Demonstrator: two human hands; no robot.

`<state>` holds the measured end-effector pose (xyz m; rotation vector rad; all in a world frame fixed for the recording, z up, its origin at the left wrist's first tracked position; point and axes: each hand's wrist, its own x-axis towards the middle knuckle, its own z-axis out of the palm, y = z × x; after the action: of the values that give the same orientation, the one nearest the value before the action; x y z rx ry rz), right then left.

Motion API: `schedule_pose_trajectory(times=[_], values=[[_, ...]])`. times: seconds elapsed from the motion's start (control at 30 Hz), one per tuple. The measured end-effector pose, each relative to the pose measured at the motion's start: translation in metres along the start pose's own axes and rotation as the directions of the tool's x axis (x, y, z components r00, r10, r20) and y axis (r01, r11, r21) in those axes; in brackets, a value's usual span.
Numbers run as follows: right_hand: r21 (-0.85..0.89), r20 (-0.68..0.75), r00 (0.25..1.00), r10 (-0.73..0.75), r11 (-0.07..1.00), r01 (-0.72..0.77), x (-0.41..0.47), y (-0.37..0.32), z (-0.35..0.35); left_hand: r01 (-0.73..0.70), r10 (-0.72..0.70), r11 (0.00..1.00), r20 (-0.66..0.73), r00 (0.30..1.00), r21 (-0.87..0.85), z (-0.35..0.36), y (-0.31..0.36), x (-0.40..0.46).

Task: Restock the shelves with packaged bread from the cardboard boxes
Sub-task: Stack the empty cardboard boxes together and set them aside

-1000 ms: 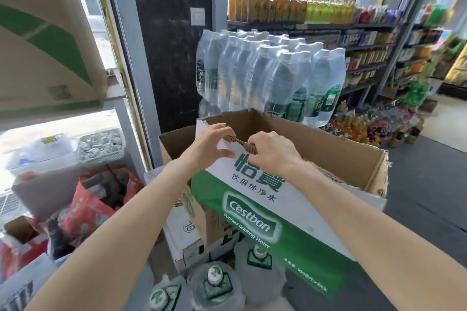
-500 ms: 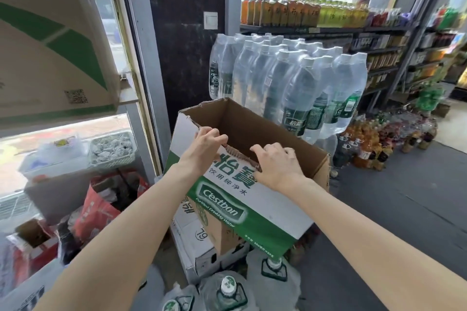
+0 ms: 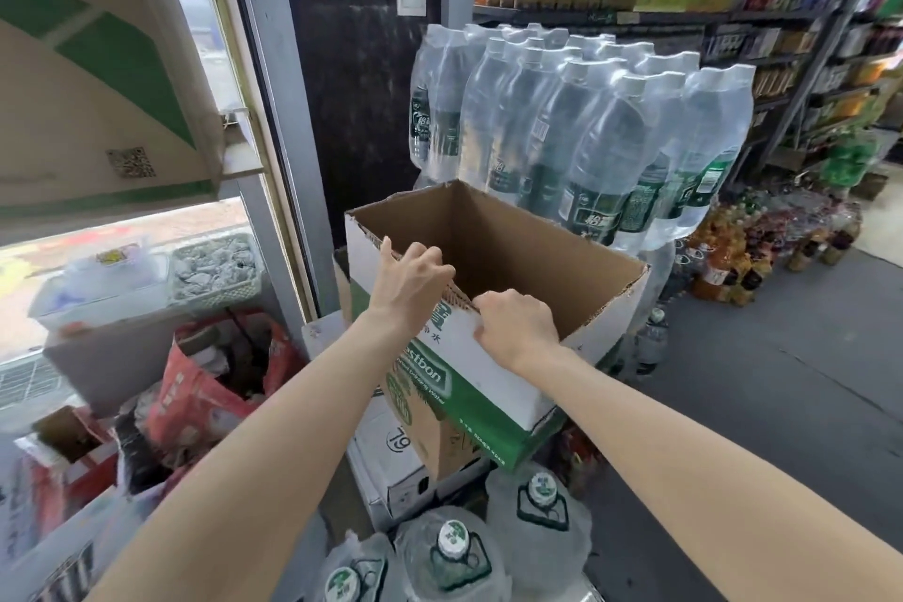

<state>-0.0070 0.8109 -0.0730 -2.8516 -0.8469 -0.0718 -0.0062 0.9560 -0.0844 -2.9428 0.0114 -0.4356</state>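
Two bare hands hold the near wall of an open cardboard box (image 3: pixel 493 372), which is white and green on the outside and brown inside. The left hand (image 3: pixel 410 281) has its grip closed over the torn top edge, with the fingers curled down inside the box. The right hand (image 3: pixel 518 325), just beside it on the right, pinches the same edge in a tight grip. The edge between the two grips is ragged. Inside the box, beyond both grips, only brown cardboard can be seen; no packaged bread shows in it. The box is tilted and rests on another carton (image 3: pixel 391 455) below the grips. Behind the box, beyond the hands, stand shrink-wrapped packs of water bottles (image 3: pixel 586 132). Below the forearms, close to the camera, are large water jugs (image 3: pixel 454 547) with white and green caps. Far to the right of the right grip, shelves (image 3: pixel 791 44) carry many drinks.
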Motion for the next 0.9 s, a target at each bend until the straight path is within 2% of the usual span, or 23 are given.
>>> schedule_pose_trajectory(times=[0.2, 0.5, 0.73, 0.9], values=[[0.02, -0.03, 0.999, 0.035, 0.999, -0.035, 0.02, -0.02, 0.011, 0.159, -0.163, 0.986, -0.059, 0.985, -0.056, 0.017, -0.009, 0.014], [0.049, 0.033, 0.999, 0.012, 0.999, -0.013, 0.051, -0.037, 0.031, 0.285, -0.281, 0.946, 0.048, 0.959, -0.155, 0.043, -0.025, 0.027], [0.045, 0.013, 1.0, -0.016, 0.999, 0.015, 0.062, -0.035, 0.038, 0.267, -0.267, 0.911, 0.041, 0.963, -0.314, 0.048, -0.023, 0.023], [0.042, 0.057, 0.998, -0.019, 0.999, 0.017, 0.065, -0.036, 0.043, 0.254, -0.233, 0.908, 0.104, 0.967, -0.334, 0.049, -0.027, 0.015]])
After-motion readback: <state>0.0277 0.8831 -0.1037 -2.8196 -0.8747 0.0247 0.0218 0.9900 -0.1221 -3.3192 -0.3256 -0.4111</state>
